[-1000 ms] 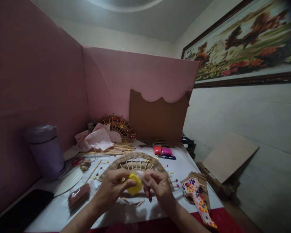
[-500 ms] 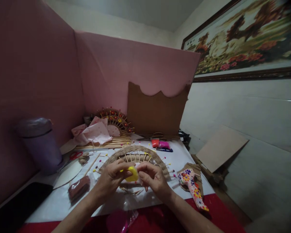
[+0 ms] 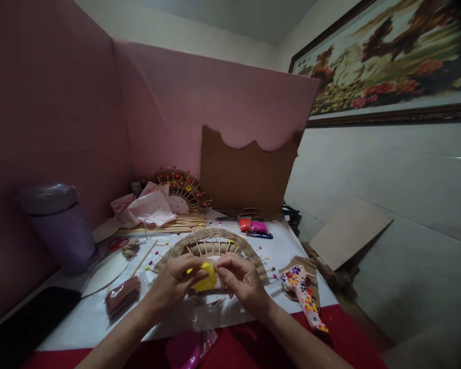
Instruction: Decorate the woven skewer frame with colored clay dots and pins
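Observation:
My left hand [image 3: 176,277] pinches a flat, bright lump of yellow clay [image 3: 206,279]. Close against the lump's right side, my right hand [image 3: 241,279] has its thumb and fingers pressed together; whatever is between them is too small to make out. Behind both hands lies a twine-wrapped cardboard arch [image 3: 215,236], with thin sticks across its inside and small yellow and pink balls on sticks around its outer edge. My hands cover its lower middle. A bag of magenta clay [image 3: 184,348] sits at the near edge of the table.
To the left are a purple tumbler [image 3: 63,230], a packet of brown clay [image 3: 123,296] and a dark flat object [image 3: 30,325]. A flower-patterned piece [image 3: 305,294] lies right. Scissors [image 3: 248,211], a pen [image 3: 259,235] and a decorated arch [image 3: 184,187] are behind.
The yellow lump has turned a little and shows more of its face below my left fingers. Both hands stay nearly in place, and the view has shifted slightly.

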The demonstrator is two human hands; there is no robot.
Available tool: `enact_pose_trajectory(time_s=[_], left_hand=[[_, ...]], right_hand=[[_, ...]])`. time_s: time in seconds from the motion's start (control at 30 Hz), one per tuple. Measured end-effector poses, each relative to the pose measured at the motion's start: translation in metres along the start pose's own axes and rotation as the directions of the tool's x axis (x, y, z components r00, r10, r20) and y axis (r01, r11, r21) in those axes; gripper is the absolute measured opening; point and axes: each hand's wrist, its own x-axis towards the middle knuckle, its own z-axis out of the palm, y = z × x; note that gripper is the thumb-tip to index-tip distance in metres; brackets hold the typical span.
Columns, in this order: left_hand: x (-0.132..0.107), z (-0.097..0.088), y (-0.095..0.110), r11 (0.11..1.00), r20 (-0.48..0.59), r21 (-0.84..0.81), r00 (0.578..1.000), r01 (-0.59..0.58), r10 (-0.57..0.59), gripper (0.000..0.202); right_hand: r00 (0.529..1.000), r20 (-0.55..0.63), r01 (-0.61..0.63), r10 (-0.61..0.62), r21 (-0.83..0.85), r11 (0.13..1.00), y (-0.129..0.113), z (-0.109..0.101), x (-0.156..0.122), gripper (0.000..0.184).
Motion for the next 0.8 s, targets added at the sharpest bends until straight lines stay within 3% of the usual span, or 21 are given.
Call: enact_pose_trajectory(time_s=[0.27,0.4,0.57,0.7,0.8], left_hand=[[-0.001,0.001,0.006,1.0,-0.009,0.02,1.0,0.013,-0.012,0.024],[-0.001,0.0,0.008,1.0,-0.023,0.007,1.0,0.002,-0.002,0.026],[-0.002,-0.002,0.011,0.999,-0.028,-0.038,0.999,0.023,-0.024,0.026],[-0.002,-0.001,0.01,0.993,-0.032,-0.088,0.996,0.074,-0.077,0.026],[-0.002,0.0,0.008,0.993,-0.028,-0.081,0.996,0.082,-0.084,0.026]], right_hand=[[0.995,0.044,0.101,-0.093,-0.235,0.967,-0.007,0.0,-0.002,0.015],[0.998,0.033,-0.057,0.059,-0.056,0.997,-0.001,0.002,-0.002,0.022],[0.974,0.084,-0.222,0.21,0.179,0.959,0.008,0.0,0.0,0.029],[0.968,0.111,-0.242,0.224,0.187,0.952,0.007,0.001,0.001,0.031],[0.988,0.06,-0.15,0.146,0.077,0.986,0.003,0.004,-0.001,0.026]])
